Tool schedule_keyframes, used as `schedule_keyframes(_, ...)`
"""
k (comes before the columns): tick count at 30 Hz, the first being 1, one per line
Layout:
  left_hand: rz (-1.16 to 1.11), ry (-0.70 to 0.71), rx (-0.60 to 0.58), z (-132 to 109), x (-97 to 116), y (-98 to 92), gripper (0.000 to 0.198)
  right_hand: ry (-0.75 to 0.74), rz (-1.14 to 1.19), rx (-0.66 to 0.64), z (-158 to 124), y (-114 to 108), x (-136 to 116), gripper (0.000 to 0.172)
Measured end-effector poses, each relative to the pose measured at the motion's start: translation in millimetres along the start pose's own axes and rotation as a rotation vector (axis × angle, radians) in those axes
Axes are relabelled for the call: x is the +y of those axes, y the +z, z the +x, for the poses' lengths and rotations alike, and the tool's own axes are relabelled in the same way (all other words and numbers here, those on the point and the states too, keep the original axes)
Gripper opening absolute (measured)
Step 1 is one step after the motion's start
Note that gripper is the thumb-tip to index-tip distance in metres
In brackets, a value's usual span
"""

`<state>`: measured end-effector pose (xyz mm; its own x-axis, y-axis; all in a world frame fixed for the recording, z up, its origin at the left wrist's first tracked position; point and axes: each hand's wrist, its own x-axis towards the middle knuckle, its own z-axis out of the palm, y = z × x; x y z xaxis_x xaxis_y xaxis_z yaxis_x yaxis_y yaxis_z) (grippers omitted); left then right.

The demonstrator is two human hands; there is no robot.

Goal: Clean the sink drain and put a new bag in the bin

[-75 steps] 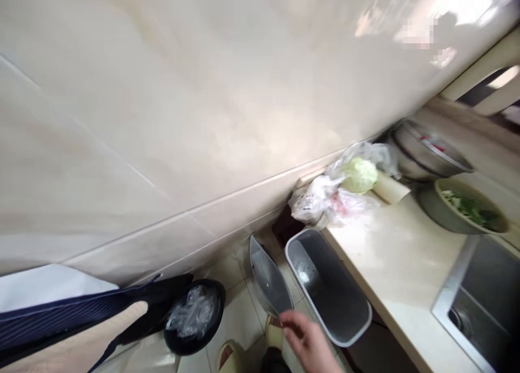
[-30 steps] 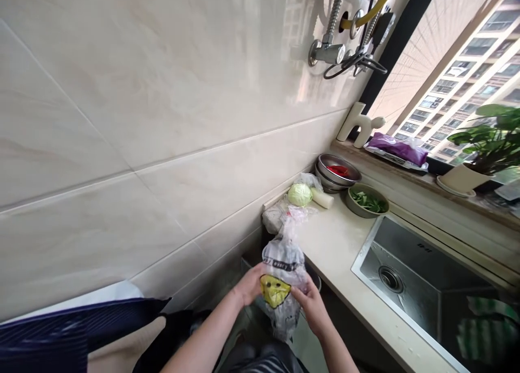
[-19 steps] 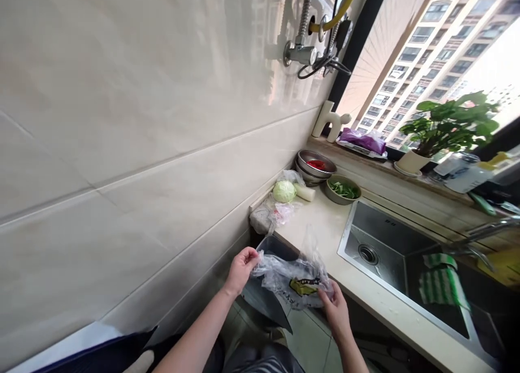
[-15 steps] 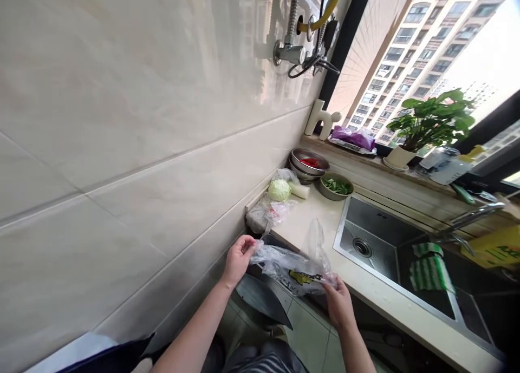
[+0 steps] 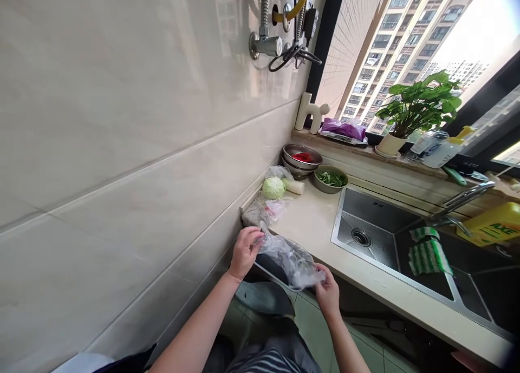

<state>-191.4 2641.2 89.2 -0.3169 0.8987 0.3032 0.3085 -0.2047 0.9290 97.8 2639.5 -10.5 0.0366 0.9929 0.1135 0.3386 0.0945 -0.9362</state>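
A crumpled clear plastic bag (image 5: 290, 259) is stretched between my two hands, just off the counter's front edge. My left hand (image 5: 245, 249) pinches its left end, close to the wall. At the right end, my right hand (image 5: 327, 289) grips the bag between thumb and fingers. Below the bag is a dark bin (image 5: 270, 267), partly hidden by it. On the counter beyond my left hand lie a pale green cabbage (image 5: 273, 188), a cut white radish piece (image 5: 294, 186) and more crumpled plastic bags (image 5: 271, 209).
Stacked metal bowls (image 5: 301, 159) with something red and a bowl of green leaves (image 5: 331, 178) stand in the corner. The steel sink (image 5: 368, 221) is to the right, with a green-striped cloth (image 5: 430, 256) over its divider. A potted plant (image 5: 392, 144) stands on the sill.
The bag has bunched up, and its upright flap and yellow print no longer show. My hands are slightly closer together. The view has shifted a little.
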Motion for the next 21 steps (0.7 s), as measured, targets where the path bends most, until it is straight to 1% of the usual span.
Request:
schedule_keyframes(1,-0.112,-0.163,0.042,1,-7,1.8,0.022,-0.017,-0.02,0.017,2,5,5,0.037)
schedule_keyframes(2,-0.221,-0.335,0.075,1,-15,4.2,0.029,-0.031,-0.07,-0.015,4,10,12,0.04)
schedule_keyframes(3,-0.308,-0.489,0.092,1,-24,7.1,0.031,-0.041,-0.144,-0.083,5,14,20,0.045)
schedule_keyframes(4,-0.358,-0.598,0.092,0,-34,10.5,0.031,-0.044,-0.229,-0.165,7,16,27,0.05)
schedule_keyframes(5,-0.38,-0.662,0.082,-2,-42,14.1,0.031,-0.041,-0.307,-0.239,8,16,32,0.056)
schedule_keyframes(6,-0.389,-0.696,0.072,-4,-50,17.7,0.033,-0.036,-0.372,-0.292,9,15,36,0.06)
schedule_keyframes(7,-0.405,-0.728,0.075,-6,-55,21.0,0.037,-0.034,-0.423,-0.322,8,13,38,0.06)
schedule_keyframes(9,-0.445,-0.777,0.068,-9,-61,27.0,0.052,-0.03,-0.502,-0.348,6,9,33,0.046)
schedule_keyframes(10,-0.469,-0.797,0.042,-9,-61,29.8,0.058,-0.018,-0.522,-0.356,4,7,27,0.038)
schedule_keyframes(12,-0.519,-0.835,-0.05,-9,-57,34.9,0.061,0.033,-0.513,-0.399,-2,10,11,0.03)
schedule_keyframes(14,-0.554,-0.859,-0.153,-12,-51,39.3,0.056,0.108,-0.468,-0.5,-8,21,-4,0.03)
schedule_keyframes(15,-0.557,-0.863,-0.192,-15,-47,41.1,0.054,0.142,-0.467,-0.558,-11,28,-9,0.034)
schedule_keyframes(17,-0.536,-0.861,-0.23,-22,-42,44.4,0.054,0.182,-0.554,-0.664,-15,44,-16,0.043)
schedule_keyframes(18,-0.509,-0.844,-0.233,-27,-39,46.3,0.058,0.187,-0.614,-0.702,-16,51,-17,0.041)
schedule_keyframes(19,-0.466,-0.805,-0.229,-31,-37,48.7,0.065,0.185,-0.665,-0.732,-17,56,-17,0.034)
schedule_keyframes(20,-0.408,-0.745,-0.225,-34,-36,51.9,0.075,0.182,-0.699,-0.757,-17,60,-16,0.025)
schedule_keyframes(21,-0.335,-0.667,-0.216,-36,-35,55.9,0.084,0.175,-0.712,-0.779,-16,62,-14,0.021)
